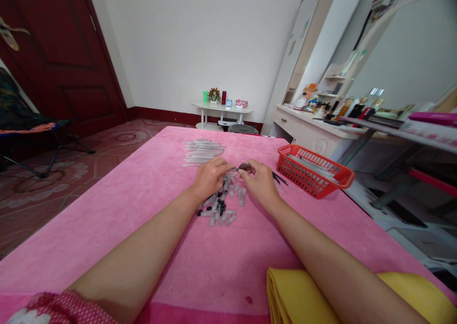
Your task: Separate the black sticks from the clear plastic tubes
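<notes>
Above a loose pile on the pink cloth, my two hands meet fingertip to fingertip. My left hand point(210, 177) is closed on a slim pale tube point(232, 169), most of it hidden by the fingers. A small dark piece point(240, 169) is pinched in my right hand point(260, 179), at the tube's end; whether the two are joined I cannot tell. Under the hands lie several clear pen caps point(242, 198) mixed with small black plugs point(222, 207). Beyond my left hand, a stack of clear pen barrels point(203, 152) lies side by side.
A red plastic basket point(298, 174) holding long pale sticks stands at the right. Black thin sticks point(279, 178) lie between it and my right hand. Folded yellow cloth point(296, 290) sits under my right forearm. The pink cloth point(135, 205) covers the table.
</notes>
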`<control>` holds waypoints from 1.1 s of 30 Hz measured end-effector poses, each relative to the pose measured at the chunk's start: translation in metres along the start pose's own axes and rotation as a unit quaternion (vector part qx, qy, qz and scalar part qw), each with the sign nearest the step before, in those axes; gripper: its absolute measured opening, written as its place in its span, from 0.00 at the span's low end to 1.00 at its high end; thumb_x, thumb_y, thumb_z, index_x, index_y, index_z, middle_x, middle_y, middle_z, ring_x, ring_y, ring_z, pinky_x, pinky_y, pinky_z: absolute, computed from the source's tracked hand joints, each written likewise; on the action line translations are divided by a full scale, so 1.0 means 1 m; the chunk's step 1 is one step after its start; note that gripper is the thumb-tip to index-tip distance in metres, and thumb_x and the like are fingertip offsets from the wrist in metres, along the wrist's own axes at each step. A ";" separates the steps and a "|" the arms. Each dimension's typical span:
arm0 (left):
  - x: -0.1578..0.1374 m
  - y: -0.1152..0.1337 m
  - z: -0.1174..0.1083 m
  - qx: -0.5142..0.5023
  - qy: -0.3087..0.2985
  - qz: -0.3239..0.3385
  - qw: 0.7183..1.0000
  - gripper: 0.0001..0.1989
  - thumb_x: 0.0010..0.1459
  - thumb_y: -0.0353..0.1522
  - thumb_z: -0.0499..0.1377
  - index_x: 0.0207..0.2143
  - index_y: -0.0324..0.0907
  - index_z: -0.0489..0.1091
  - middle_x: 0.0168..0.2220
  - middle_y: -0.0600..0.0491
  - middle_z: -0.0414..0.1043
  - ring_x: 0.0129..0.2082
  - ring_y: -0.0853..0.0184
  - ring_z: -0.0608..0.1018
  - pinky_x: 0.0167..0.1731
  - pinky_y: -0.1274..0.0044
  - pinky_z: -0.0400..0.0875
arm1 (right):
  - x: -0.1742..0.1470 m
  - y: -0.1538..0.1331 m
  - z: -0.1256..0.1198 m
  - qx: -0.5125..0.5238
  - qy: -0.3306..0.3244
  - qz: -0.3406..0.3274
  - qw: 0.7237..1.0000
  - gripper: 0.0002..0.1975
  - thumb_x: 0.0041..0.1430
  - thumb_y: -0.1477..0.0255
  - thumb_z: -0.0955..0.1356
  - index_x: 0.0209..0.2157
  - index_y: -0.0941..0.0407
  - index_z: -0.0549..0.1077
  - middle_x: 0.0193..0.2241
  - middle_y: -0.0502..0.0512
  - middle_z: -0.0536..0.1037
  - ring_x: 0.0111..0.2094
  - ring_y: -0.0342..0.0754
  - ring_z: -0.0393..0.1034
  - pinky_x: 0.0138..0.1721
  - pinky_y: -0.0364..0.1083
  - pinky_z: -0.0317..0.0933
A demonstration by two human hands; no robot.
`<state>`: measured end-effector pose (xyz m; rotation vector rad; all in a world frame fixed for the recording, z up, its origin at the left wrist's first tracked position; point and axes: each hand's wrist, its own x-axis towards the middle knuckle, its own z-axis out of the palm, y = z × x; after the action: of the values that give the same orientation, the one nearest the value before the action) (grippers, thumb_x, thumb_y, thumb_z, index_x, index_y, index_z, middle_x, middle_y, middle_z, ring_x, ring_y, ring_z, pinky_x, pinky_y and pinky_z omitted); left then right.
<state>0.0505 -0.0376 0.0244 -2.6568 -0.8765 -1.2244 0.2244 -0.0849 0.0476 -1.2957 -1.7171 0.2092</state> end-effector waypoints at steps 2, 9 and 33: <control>0.000 0.001 0.001 0.001 -0.008 0.001 1.000 0.18 0.53 0.22 0.53 0.44 0.44 0.73 0.36 0.50 0.73 0.39 0.64 0.73 0.38 0.75 0.68 | 0.000 0.001 0.001 -0.007 -0.003 0.009 1.000 0.04 0.52 0.74 0.66 0.29 0.57 0.73 0.27 0.52 0.78 0.28 0.45 0.70 0.34 0.42 0.61; 0.000 0.002 0.002 -0.004 -0.013 0.017 1.000 0.18 0.53 0.21 0.53 0.43 0.44 0.74 0.34 0.51 0.73 0.37 0.65 0.74 0.36 0.76 0.68 | -0.001 -0.001 -0.004 -0.111 -0.052 0.032 0.992 0.13 0.58 0.70 0.63 0.22 0.57 0.70 0.20 0.52 0.74 0.24 0.44 0.67 0.28 0.42 0.54; 0.002 0.005 0.004 -0.056 -0.010 0.000 0.998 0.17 0.53 0.22 0.54 0.42 0.45 0.75 0.32 0.51 0.72 0.36 0.65 0.73 0.35 0.76 0.67 | -0.002 -0.002 -0.005 -0.197 -0.092 0.018 0.976 0.21 0.65 0.68 0.56 0.22 0.56 0.68 0.20 0.53 0.72 0.24 0.45 0.65 0.27 0.42 0.51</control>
<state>0.0570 -0.0392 0.0239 -2.7605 -0.8348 -1.2849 0.2267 -0.0896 0.0507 -1.6384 -1.9599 0.0072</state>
